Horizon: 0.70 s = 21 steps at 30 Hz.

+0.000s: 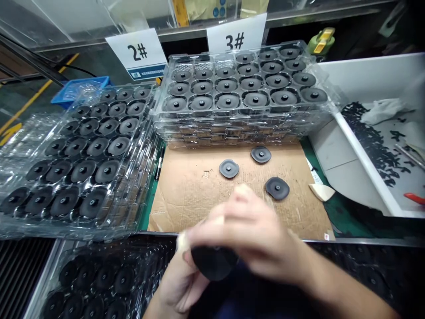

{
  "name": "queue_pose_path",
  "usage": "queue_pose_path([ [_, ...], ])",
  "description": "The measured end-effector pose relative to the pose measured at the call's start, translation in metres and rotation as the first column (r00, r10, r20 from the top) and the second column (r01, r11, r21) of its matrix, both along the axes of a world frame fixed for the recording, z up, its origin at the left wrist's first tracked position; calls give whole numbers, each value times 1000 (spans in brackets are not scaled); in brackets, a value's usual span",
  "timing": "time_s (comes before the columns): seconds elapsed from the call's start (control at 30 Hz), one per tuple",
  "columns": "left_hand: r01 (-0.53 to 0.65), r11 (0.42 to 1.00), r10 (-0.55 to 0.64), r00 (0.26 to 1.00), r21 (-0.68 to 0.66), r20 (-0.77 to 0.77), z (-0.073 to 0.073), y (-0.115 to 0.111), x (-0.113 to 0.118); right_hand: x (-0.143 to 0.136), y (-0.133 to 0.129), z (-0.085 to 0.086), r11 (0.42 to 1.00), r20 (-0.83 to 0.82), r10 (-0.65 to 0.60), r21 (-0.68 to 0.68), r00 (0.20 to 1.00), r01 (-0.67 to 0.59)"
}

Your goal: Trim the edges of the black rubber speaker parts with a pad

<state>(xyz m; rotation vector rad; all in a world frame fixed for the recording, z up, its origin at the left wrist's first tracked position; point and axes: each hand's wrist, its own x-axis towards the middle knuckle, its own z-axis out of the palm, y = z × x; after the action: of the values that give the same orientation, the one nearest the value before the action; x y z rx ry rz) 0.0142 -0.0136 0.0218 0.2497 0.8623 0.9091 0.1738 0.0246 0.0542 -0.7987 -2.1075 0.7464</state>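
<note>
A dark rounded disc (215, 264) is gripped at its edge by my left hand (181, 281), just off the near edge of the cardboard. My right hand (255, 237) passes across the top of this disc with its fingers curled, smeared by motion. Whatever those fingers pinch, if anything, is hidden. Pale covers show on some fingertips. On the cardboard (186, 186) beyond my hands lie three similar loose parts: a left disc (229, 169), a far disc (260, 154) and a near right disc (277, 188), each with a small raised hub.
Stacked clear trays (239, 126) full of discs stand behind the cardboard; another tray stack (129, 177) is at left. A white bin (361, 155) with small black pieces (368, 137) is at right. A wooden-tipped tool (321, 192) lies beside it. More discs (104, 277) sit below the table edge.
</note>
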Motion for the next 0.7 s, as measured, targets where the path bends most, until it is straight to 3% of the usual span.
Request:
queue_pose_path([
  [0.03,28,1000,-28,998,-2,49,0,-1,-2,5,5,-7,989,-38,-72,-135,997,67],
  [0.1,74,997,-71,981,-13,179,1,-4,-7,17,14,-28,894,-18,-231,-399,973,205],
  [0.17,79,997,-70,963,-23,259,1,-6,-12,27,16,-56,805,70,-277,-527,958,271],
  [0.23,72,997,-63,960,-24,273,0,-6,-17,30,8,-86,781,167,-299,-523,939,342],
  [0.3,54,998,-45,963,-25,266,-2,-4,-20,27,-9,-114,754,243,-408,-454,880,475],
  [0.4,17,999,-6,970,-45,242,-5,-1,-24,19,-33,-141,696,316,-551,-337,773,634],
  [0.53,-45,997,58,973,-60,222,-12,3,-27,13,-35,-147,717,376,-533,-275,758,641],
  [0.7,-113,993,118,975,-37,187,-17,7,-22,13,-15,-127,765,359,-473,-287,805,577],
])
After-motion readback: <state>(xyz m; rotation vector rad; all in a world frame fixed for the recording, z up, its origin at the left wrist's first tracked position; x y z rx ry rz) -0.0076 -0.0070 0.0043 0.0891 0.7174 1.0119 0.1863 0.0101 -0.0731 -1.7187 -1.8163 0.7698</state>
